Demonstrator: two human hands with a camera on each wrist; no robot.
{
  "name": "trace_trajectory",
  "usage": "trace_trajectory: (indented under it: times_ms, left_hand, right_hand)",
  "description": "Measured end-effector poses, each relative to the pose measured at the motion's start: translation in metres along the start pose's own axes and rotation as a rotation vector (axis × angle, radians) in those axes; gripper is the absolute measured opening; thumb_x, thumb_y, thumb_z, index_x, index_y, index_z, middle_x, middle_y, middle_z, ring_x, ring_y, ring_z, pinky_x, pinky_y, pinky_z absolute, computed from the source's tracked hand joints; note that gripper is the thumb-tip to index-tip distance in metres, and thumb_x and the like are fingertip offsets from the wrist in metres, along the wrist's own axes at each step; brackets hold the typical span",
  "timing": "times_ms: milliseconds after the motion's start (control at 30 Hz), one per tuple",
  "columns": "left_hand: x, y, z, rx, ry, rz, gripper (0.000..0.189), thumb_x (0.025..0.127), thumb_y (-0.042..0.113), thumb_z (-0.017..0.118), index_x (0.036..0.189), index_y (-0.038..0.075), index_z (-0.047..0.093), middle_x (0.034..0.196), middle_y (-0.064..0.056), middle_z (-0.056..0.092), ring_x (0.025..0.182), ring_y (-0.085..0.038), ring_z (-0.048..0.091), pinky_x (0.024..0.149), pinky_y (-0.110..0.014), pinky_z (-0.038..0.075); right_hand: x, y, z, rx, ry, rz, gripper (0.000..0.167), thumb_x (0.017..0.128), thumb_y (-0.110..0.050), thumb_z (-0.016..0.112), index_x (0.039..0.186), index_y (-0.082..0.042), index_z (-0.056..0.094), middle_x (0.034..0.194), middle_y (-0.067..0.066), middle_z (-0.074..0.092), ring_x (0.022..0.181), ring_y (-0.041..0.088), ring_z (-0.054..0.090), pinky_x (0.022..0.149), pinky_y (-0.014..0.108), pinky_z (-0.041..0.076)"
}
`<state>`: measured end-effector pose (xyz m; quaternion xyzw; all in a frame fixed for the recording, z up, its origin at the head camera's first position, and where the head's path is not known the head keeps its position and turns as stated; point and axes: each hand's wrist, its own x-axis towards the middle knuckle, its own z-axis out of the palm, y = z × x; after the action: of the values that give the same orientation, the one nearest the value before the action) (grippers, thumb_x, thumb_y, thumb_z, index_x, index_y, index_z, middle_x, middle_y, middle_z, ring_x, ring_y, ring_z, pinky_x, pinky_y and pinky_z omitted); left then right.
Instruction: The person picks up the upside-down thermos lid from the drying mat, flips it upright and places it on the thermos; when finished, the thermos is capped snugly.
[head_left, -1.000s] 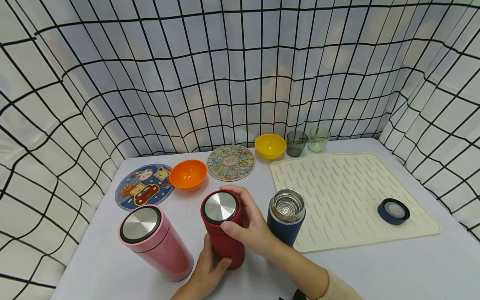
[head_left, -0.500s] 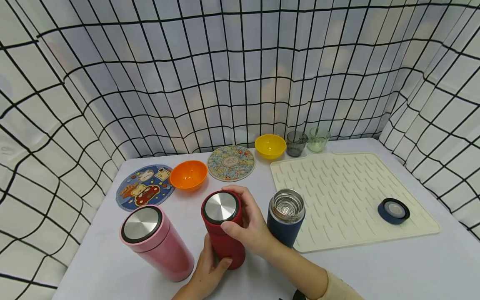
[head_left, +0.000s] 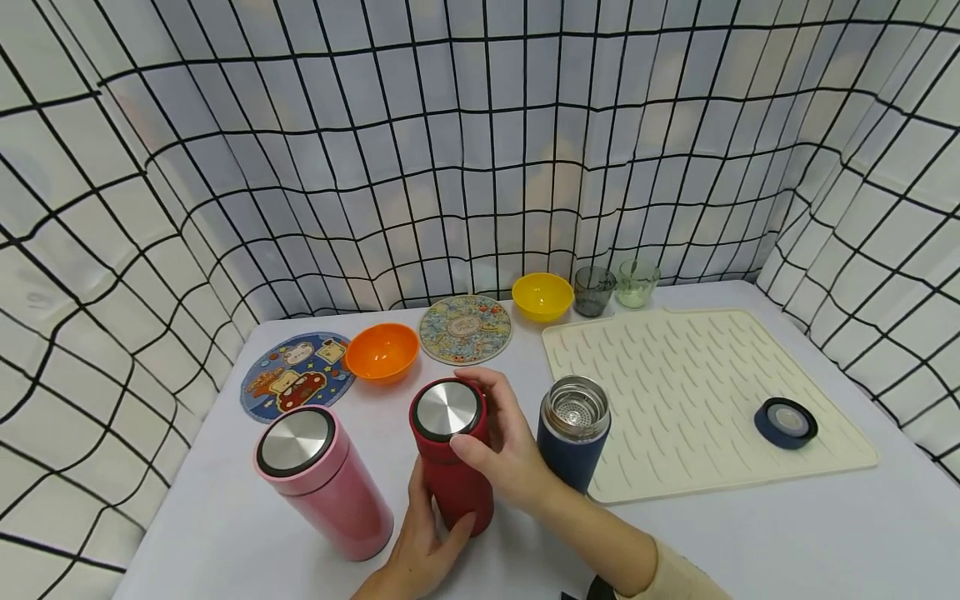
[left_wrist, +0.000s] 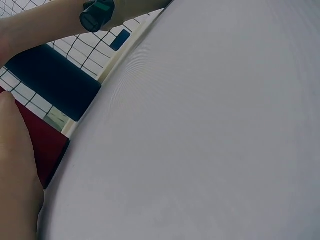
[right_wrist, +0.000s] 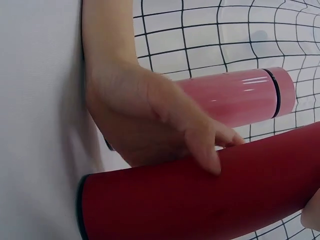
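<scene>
Red bottle (head_left: 453,492), one, steel-topped, roughly upright between your two hands. Your left hand (head_left: 422,552): fingers curled about its lower body, thumb on the near side, spread only to the bottle's width. Your right hand (head_left: 519,462): fingers and thumb bent around its upper end, likewise spread to that width. Pink bottle (head_left: 341,504), one, steel-topped, on the white surface (head_left: 217,542) left of your left fingers. Blue bottle (head_left: 570,457), one, uncapped, strainer in its steel mouth, just right of your right fingers. Cream mat (head_left: 675,400), ridged, farther right, bearing a dark blue lid (head_left: 785,422). Beyond both hands' fingers, left to right: blue picture mat (head_left: 288,379), orange bowl (head_left: 382,354) at its edge, patterned round mat (head_left: 467,331), yellow bowl (head_left: 542,298), grey glass (head_left: 593,293), green glass (head_left: 637,286).
</scene>
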<state>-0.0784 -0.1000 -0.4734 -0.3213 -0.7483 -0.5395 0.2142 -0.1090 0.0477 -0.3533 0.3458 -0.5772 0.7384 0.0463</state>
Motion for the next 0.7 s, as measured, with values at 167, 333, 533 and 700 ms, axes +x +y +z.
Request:
trace_trajectory:
  times_ms: [167,333,533,700]
  left_hand:
    - [0.007,0.007,-0.001,-0.009,0.094,0.092,0.081,0.078,0.013,0.058,0.136,-0.012,0.008,0.14,-0.025,0.018,0.129,-0.028,0.02,0.107,-0.026,0.013]
    - [0.021,0.028,-0.004,0.005,0.17,0.217,0.07,0.084,0.016,0.052,0.131,-0.017,0.013,0.139,-0.028,0.014,0.131,-0.031,0.014,0.107,-0.031,0.01]
    - [0.041,0.061,-0.01,0.049,0.267,0.466,0.059,0.089,0.021,0.048,0.123,-0.017,0.017,0.136,-0.029,0.02,0.131,-0.032,0.016,0.107,-0.035,0.014]
    - [0.05,0.079,-0.015,0.04,0.229,0.638,0.062,0.085,0.018,0.051,0.124,-0.02,0.02,0.132,-0.031,0.03,0.13,-0.034,0.025,0.107,-0.036,0.02]
  right_hand:
    - [0.0,-0.008,-0.003,-0.073,-0.03,-0.114,0.052,0.092,-0.018,0.047,0.137,0.001,0.029,0.129,0.019,0.04,0.117,0.027,0.04,0.101,0.035,0.032]
    - [0.001,-0.023,-0.003,-0.2,-0.042,-0.268,0.053,0.093,-0.019,0.041,0.138,0.005,0.025,0.134,0.02,0.034,0.126,0.034,0.028,0.106,0.042,0.02]
    - [-0.003,-0.045,-0.001,-0.309,-0.045,-0.497,0.05,0.094,-0.018,0.038,0.133,0.011,0.029,0.132,0.023,0.036,0.124,0.032,0.03,0.105,0.041,0.022]
    - [-0.008,-0.063,-0.008,-0.349,-0.032,-0.697,0.046,0.091,-0.012,0.038,0.128,0.014,0.033,0.131,0.022,0.038,0.12,0.03,0.032,0.101,0.038,0.026]
